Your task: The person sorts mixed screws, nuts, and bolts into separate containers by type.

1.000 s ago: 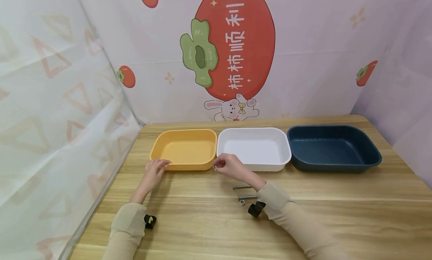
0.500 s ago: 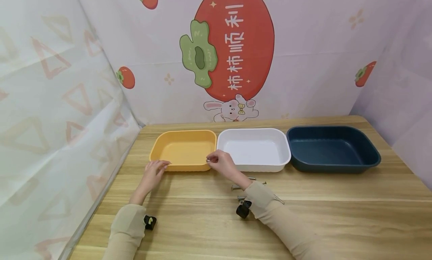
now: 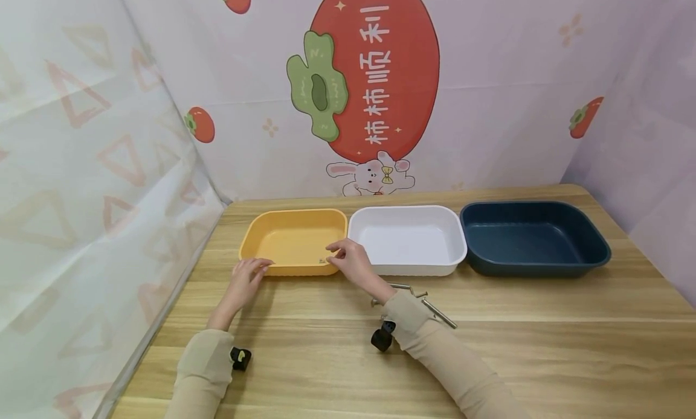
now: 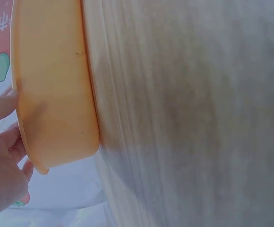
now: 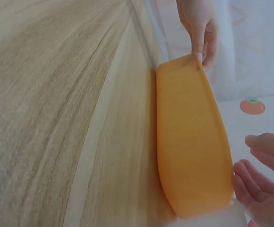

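My left hand (image 3: 246, 282) holds the front rim of the yellow plastic container (image 3: 296, 270) near its left end, fingers over the edge. In the right wrist view that hand's thumb (image 5: 198, 49) lies against the outside of the rim. Above the container's front right corner is my right hand (image 3: 353, 263), thumb and fingers spread apart and holding nothing. Just off its fingertips, inside the container, shows a small metal nut (image 3: 322, 261); whether it is falling or lying there I cannot tell. Several metal bolts (image 3: 439, 313) lie on the table, partly covered by the right forearm.
A white container (image 3: 408, 270) stands right of the yellow one, and a dark blue container (image 3: 538, 270) right of that. All sit along the back of the wooden table (image 3: 304, 358). Printed cloth (image 3: 244, 159) hangs behind and at the sides.
My right hand moved left from between the yellow and white containers to over the yellow one, and its fingers let go of the nut. The left hand stayed in place.
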`<control>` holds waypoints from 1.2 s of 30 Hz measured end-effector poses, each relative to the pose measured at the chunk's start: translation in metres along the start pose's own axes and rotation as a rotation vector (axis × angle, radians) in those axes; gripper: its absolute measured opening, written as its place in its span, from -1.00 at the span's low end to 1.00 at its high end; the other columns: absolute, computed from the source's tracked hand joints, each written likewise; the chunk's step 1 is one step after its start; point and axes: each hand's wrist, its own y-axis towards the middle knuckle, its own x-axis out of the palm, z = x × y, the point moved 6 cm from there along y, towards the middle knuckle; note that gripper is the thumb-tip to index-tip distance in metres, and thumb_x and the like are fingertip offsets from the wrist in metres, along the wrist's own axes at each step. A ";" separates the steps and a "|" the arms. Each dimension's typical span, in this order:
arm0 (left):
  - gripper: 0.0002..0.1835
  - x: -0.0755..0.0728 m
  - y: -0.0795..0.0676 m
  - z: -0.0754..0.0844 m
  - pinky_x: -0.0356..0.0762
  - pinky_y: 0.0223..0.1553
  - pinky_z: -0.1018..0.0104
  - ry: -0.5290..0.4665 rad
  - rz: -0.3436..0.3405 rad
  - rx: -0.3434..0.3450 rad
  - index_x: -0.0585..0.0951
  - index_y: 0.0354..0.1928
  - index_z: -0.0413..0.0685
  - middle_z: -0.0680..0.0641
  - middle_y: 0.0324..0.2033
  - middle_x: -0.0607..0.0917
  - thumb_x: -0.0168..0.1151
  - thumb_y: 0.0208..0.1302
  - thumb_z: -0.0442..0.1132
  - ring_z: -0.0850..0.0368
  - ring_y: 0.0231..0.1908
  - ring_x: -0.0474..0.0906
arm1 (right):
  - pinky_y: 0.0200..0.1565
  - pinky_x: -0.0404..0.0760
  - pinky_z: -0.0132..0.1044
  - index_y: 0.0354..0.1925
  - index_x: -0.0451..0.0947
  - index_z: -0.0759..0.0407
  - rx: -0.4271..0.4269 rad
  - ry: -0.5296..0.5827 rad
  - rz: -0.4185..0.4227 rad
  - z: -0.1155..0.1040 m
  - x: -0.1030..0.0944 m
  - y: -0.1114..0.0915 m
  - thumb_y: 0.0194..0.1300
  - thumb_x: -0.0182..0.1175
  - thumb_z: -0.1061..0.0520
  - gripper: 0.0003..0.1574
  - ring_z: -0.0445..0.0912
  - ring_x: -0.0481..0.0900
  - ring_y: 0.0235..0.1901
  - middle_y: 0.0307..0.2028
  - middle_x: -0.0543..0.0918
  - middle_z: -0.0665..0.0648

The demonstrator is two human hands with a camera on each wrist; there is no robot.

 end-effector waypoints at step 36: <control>-0.84 -0.001 0.001 0.002 0.10 -0.07 -0.07 0.006 -0.012 -0.005 0.55 -0.24 -0.25 -0.22 -0.31 0.60 0.07 0.13 -0.49 -0.13 -0.26 0.38 | -0.26 0.50 -0.38 -0.22 0.56 0.31 -0.066 0.043 -0.357 -0.005 -0.039 -0.047 0.08 0.17 0.33 -0.78 -0.12 0.53 -0.34 -0.28 0.62 0.18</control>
